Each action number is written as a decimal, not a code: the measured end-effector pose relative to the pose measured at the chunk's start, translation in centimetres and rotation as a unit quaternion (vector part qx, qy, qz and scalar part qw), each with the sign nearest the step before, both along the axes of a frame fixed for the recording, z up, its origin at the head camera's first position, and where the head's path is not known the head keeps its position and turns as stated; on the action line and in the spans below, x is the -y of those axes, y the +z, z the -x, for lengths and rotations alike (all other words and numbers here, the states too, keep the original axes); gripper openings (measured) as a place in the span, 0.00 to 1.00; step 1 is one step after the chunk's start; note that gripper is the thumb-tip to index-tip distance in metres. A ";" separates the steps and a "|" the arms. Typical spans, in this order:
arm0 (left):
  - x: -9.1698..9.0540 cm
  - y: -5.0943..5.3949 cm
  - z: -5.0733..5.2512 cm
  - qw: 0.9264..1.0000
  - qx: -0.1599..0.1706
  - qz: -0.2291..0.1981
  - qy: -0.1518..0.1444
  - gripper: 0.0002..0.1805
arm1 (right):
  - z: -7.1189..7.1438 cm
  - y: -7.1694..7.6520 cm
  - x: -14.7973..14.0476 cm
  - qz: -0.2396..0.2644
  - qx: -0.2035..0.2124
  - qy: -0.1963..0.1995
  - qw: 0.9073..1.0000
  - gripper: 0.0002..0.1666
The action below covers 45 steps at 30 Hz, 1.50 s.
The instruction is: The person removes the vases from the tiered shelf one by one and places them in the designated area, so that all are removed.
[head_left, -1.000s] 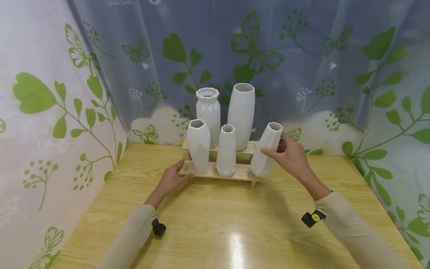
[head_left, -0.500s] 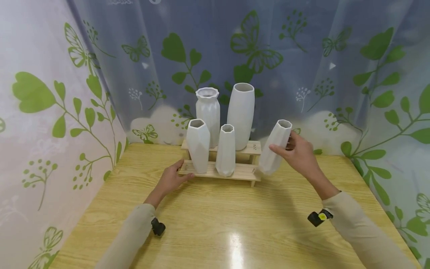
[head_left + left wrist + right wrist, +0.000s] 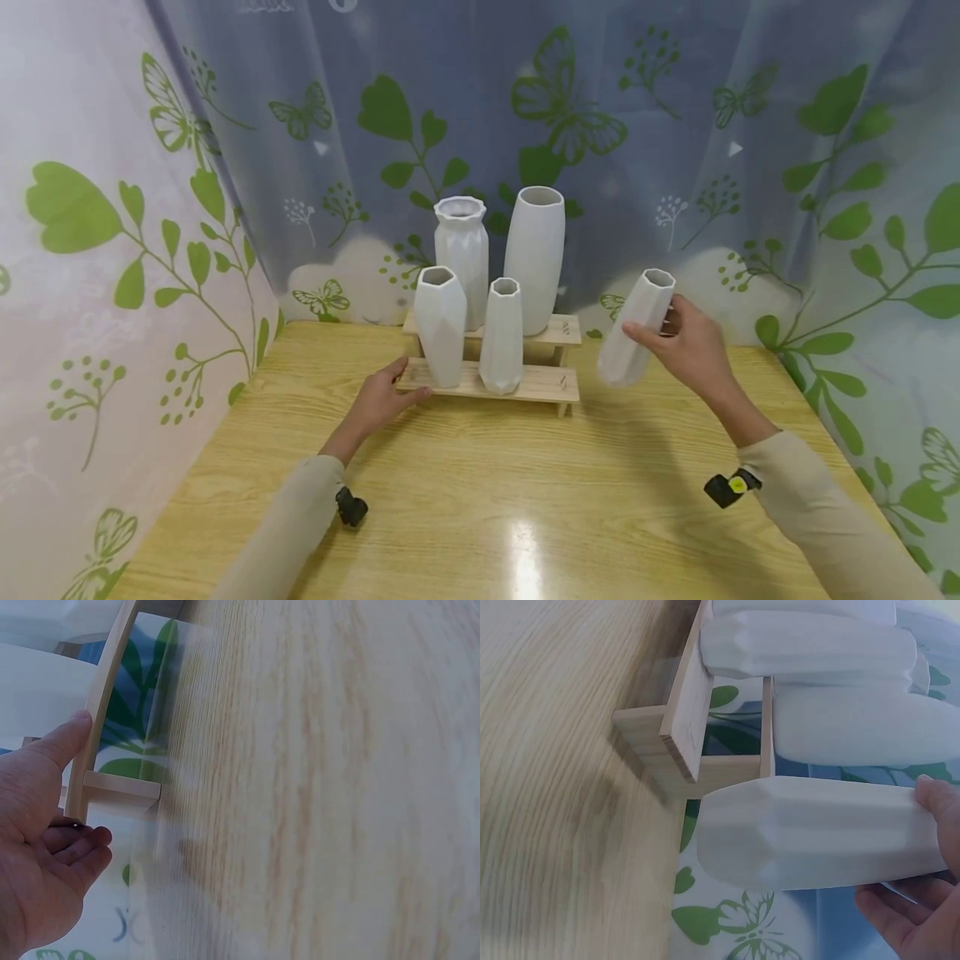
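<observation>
My right hand (image 3: 692,348) holds a white ribbed vase (image 3: 636,329) near its top, tilted, in the air right of a two-tier wooden stand (image 3: 546,382). In the right wrist view the held vase (image 3: 817,834) lies across the picture, apart from the stand. My left hand (image 3: 378,402) pinches the left end of the lower shelf; the left wrist view has the thumb on one face of the board (image 3: 103,697) and fingers curled by the other. A faceted vase (image 3: 441,329) and a slim ribbed vase (image 3: 502,337) stand on the lower shelf.
On the upper shelf are a vase with a ruffled rim (image 3: 461,258) and a tall smooth vase (image 3: 536,258). The stand sits on a wood-grain table (image 3: 450,500), near its back edge. A patterned curtain (image 3: 637,192) hangs behind and at both sides.
My right hand has carried the ribbed vase rightward, off the right end of the lower shelf and away from the stand. My left hand stays on the shelf's left end.
</observation>
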<state>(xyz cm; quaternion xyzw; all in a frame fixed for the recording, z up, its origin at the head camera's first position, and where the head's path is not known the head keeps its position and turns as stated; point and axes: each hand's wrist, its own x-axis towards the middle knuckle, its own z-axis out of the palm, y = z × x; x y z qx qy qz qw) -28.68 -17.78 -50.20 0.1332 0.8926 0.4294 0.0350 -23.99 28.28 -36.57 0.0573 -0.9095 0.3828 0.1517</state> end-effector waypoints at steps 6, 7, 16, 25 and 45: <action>0.0 0.2 -0.1 1.000 0.000 0.002 0.002 0.52 | -0.1 -0.8 -1.4 -0.004 -0.003 -0.013 1.000 0.44; 0.1 0.1 -0.1 1.000 0.000 0.002 0.001 0.52 | -0.1 -0.9 -1.7 -0.004 -0.004 -0.015 1.000 0.44; 0.1 0.0 0.0 1.000 -0.001 0.008 0.000 0.52 | -0.2 -1.9 -4.4 -0.002 -0.008 -0.039 0.999 0.44; 0.1 0.1 0.1 1.000 0.008 0.005 0.006 0.53 | -0.1 -2.2 -6.3 -0.014 -0.005 -0.068 0.998 0.46; 0.1 0.0 0.0 1.000 0.006 -0.002 0.011 0.53 | 0.9 -3.5 -10.4 -0.037 0.001 -0.111 0.993 0.45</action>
